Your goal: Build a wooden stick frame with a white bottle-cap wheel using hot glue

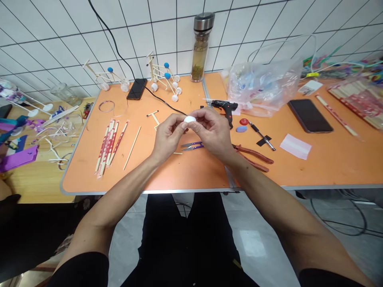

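Between the fingertips of both hands is a small white round piece (pixel 190 119), much like the white wheels on the stick models. My left hand (pixel 170 133) pinches it from the left, and my right hand (pixel 211 129) pinches its other side. Below them lie small purple-handled scissors (pixel 193 146), partly covered by my right hand. Red-handled pliers (pixel 254 155) rest beside my right wrist. Left of my hands is a small glued stick frame (pixel 154 118), partly hidden. A single wooden stick (pixel 132 148) and several paper-wrapped chopsticks (pixel 109 145) lie further left.
Two stick tricycle models (pixel 166 77) (pixel 109 77) stand at the back near a phone (pixel 137 88) and a tea bottle (pixel 201 48). A glue gun (pixel 223 107), a plastic bag (pixel 263 85) and another phone (pixel 310 115) are on the right. A cluttered wooden table (pixel 38 179) adjoins at left.
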Demonstrator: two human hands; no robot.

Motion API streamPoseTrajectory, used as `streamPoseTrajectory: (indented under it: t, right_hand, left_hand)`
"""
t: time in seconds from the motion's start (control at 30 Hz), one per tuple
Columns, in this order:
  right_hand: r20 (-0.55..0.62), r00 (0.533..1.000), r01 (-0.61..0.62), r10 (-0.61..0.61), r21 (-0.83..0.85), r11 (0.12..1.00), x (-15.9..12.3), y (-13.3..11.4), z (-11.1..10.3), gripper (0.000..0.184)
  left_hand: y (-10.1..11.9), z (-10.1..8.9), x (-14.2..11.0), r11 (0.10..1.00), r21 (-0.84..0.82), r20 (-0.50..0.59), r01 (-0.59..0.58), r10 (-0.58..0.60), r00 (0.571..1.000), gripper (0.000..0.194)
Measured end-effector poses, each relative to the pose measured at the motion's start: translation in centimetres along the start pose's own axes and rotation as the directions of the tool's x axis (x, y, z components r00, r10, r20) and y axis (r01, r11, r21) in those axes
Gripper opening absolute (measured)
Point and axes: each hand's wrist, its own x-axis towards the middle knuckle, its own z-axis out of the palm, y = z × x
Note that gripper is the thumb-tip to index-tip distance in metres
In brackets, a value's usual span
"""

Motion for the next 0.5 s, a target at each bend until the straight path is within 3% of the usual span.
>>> streamPoseTrajectory:
  t: [0.13, 0.3, 0.5]
  right_hand:
    - [0.039, 0.998, -0.049, 0.047, 0.042, 0.998, 0.1, 1.3, -0.2, 0.045]
    - [0.106, 0.993, -0.05, 0.046, 0.031, 0.998, 0.3, 2.5, -0.5, 0.059]
    - [0.116, 0.993, 0.008, 0.006, -0.118, 0.993, 0.5, 1.4, -0.6, 0.055]
  left_hand:
    - [-0.7, -0.2, 0.7, 0.977, -0.152, 0.041, 0.149, -0.144, 0.989, 0.06]
    - [-0.9, -0.4, 1.2, 0.88, -0.318, 0.155, 0.353, -0.319, 0.935, 0.065]
    - [0.1, -0.2, 1.3, 0.829, -0.249, 0.216, 0.502, -0.457, 0.863, 0.067]
